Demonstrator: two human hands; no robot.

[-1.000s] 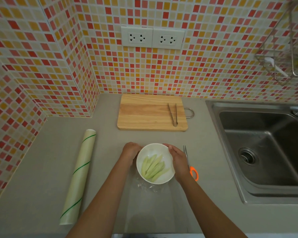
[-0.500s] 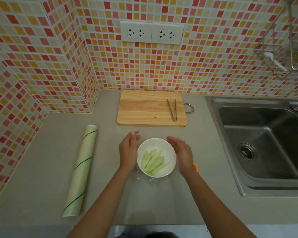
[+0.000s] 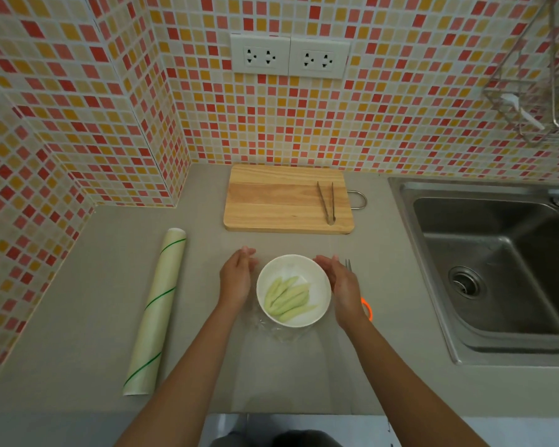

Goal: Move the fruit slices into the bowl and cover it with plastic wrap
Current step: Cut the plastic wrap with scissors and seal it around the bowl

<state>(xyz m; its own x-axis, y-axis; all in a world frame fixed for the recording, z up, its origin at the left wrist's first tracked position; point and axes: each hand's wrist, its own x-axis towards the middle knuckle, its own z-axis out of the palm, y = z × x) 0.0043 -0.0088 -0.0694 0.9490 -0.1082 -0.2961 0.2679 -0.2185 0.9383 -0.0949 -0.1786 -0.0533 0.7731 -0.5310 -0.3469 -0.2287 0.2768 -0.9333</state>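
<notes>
A white bowl (image 3: 317,279) stands on the grey counter, holding several pale green fruit slices (image 3: 288,298). Clear plastic wrap (image 3: 281,332) shows crumpled under the bowl's near side, and a faint sheen lies over the bowl. My left hand (image 3: 236,279) is beside the bowl on its left, fingers straight and together, a small gap away from the rim. On the bowl's right, my right hand (image 3: 342,285) is held the same way, palm facing the bowl. Neither hand holds anything.
A roll of plastic wrap (image 3: 157,312) lies on the left. A wooden cutting board (image 3: 271,201) at the back carries metal tongs (image 3: 326,206). Scissors with an orange handle (image 3: 367,309) lie behind my right hand. A steel sink (image 3: 497,269) fills the right side.
Both hands have come off the bowl's sides and now hover a little apart from it. The bowl has stayed in place.
</notes>
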